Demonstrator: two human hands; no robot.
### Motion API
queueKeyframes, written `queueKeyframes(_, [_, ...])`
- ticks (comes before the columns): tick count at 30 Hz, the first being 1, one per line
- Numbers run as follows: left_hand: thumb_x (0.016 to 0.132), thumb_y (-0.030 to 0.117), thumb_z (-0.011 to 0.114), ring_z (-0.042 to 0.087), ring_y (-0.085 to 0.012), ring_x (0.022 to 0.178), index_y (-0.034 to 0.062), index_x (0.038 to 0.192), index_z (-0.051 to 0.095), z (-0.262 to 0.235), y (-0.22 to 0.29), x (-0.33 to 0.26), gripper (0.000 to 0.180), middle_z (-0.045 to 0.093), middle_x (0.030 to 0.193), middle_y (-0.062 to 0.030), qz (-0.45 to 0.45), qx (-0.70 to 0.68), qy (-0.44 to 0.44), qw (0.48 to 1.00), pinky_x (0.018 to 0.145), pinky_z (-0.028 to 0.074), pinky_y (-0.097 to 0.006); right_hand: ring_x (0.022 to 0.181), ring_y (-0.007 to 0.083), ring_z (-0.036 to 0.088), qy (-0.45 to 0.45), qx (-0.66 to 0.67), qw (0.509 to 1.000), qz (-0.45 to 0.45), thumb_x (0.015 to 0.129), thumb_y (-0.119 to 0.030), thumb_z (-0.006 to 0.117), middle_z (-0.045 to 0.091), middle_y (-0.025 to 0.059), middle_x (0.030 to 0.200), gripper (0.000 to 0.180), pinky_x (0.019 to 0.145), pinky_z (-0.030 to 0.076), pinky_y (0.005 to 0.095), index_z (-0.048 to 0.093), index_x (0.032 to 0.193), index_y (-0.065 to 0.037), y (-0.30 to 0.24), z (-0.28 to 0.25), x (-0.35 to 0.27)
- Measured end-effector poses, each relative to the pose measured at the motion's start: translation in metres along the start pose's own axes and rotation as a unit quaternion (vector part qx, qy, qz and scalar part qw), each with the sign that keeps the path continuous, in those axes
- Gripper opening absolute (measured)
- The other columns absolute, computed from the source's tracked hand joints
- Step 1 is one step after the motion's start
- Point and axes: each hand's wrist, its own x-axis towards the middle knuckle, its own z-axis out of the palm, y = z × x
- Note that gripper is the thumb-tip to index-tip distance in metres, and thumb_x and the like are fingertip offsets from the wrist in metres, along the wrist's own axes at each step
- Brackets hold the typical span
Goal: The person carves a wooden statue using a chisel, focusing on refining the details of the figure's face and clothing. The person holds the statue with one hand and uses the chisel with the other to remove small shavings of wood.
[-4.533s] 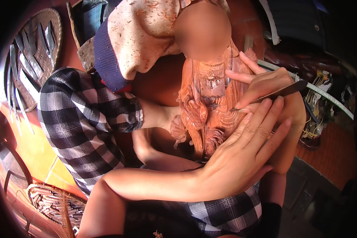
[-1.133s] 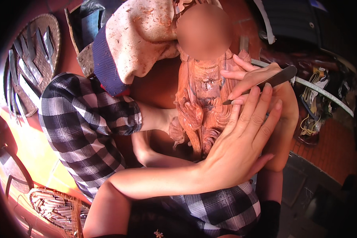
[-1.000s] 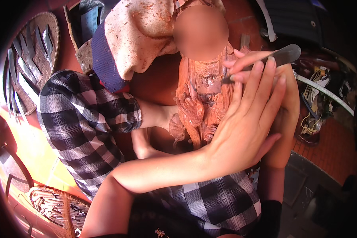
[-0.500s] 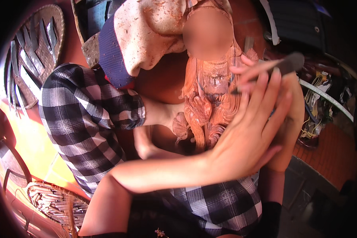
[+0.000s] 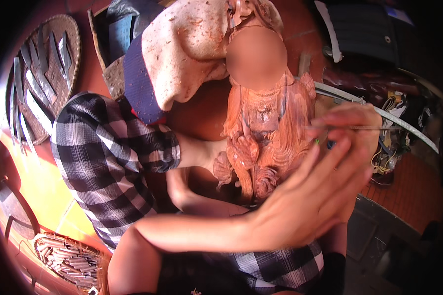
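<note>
Both hands are working at a carving (image 5: 263, 142) of reddish wood, which is lying lengthwise across the person's lap with its ornate front facing up. Left hand (image 5: 310, 206) is crossing in front from the lower left, fingers stretched out flat and together, open and gripping nothing; it is covering the carving's lower right side, though whether the palm is pressing on the wood is impossible to tell. Right hand (image 5: 352, 125) is sitting just behind those fingertips, closed around a thin metal tool (image 5: 359, 128) (likely a small chisel, blurred here) whose tip is pointing left at the carving's right flank. A plaid sleeve (image 5: 108, 157) is reaching in from the left, its forearm running under the carving's near side; that hand is hidden. Above it, a dusty pale cloth (image 5: 192, 54) with a blue band is lying beside the carving's top. At the far left a round woven tray (image 5: 39, 78) is holding metal blades, and another woven basket (image 5: 69, 255) is sitting near the lower left edge. Tangled wires (image 5: 394, 142) are lying well to the right
</note>
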Motion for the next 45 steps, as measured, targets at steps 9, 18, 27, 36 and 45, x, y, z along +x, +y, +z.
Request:
queueKeyframes(9, [0.086,0.023,0.071,0.017,-0.049,0.155,0.0083,0.156,0.042,0.007,0.006,-0.011,0.077,0.027,0.167,-0.0174,-0.02,-0.01,0.011,1.0,0.121,0.018,-0.065,0.076,0.0205,0.07,0.019,0.056,0.998,-0.021,0.07,0.0,0.081,0.069,0.0116,0.074,0.015,0.073,0.059,0.0315,0.076,0.084,0.002,0.016,0.007,-0.001])
queueKeyframes(18, [0.085,0.016,0.071,0.01,-0.0505,0.155,0.0085,0.159,0.034,0.012,-0.006,0.0,0.083,0.018,0.169,-0.0217,-0.057,-0.059,0.015,0.997,0.118,0.019,-0.069,0.108,0.0387,0.073,-0.061,-0.143,0.988,-0.005,0.074,-0.015,0.076,0.072,0.0121,0.075,0.016,0.118,0.037,0.0545,0.071,0.077,0.001,0.007,0.013,0.011])
queueKeyframes(27, [0.082,0.017,0.075,0.008,-0.055,0.154,0.0066,0.161,0.029,0.014,-0.02,0.01,0.092,0.011,0.167,-0.0305,-0.068,-0.024,0.076,0.994,0.117,0.02,-0.07,0.106,0.0362,0.073,-0.083,-0.154,0.984,0.015,0.072,-0.004,0.078,0.075,0.0135,0.079,0.012,0.116,0.037,0.0556,0.073,0.081,0.0,0.012,0.015,0.027])
queueKeyframes(36, [0.083,0.015,0.073,0.004,-0.06,0.152,-0.0016,0.16,0.024,0.017,-0.01,0.004,0.093,0.005,0.164,-0.0383,-0.054,-0.06,0.089,0.993,0.118,0.018,-0.071,0.091,0.0211,0.072,-0.129,-0.17,0.977,-0.012,0.085,-0.006,0.069,0.073,0.0101,0.092,0.009,0.103,0.053,0.0382,0.071,0.092,0.0,0.013,0.007,0.023])
queueKeyframes(45, [0.082,0.017,0.074,0.002,-0.0624,0.15,-0.0046,0.16,0.02,0.016,-0.013,0.003,0.097,0.003,0.162,-0.0411,-0.043,-0.099,0.096,0.989,0.117,0.019,-0.071,0.11,0.0353,0.071,-0.11,-0.141,0.984,0.01,0.081,-0.003,0.075,0.07,0.0097,0.088,0.009,0.115,0.044,0.0506,0.073,0.087,0.004,0.004,0.01,0.026])
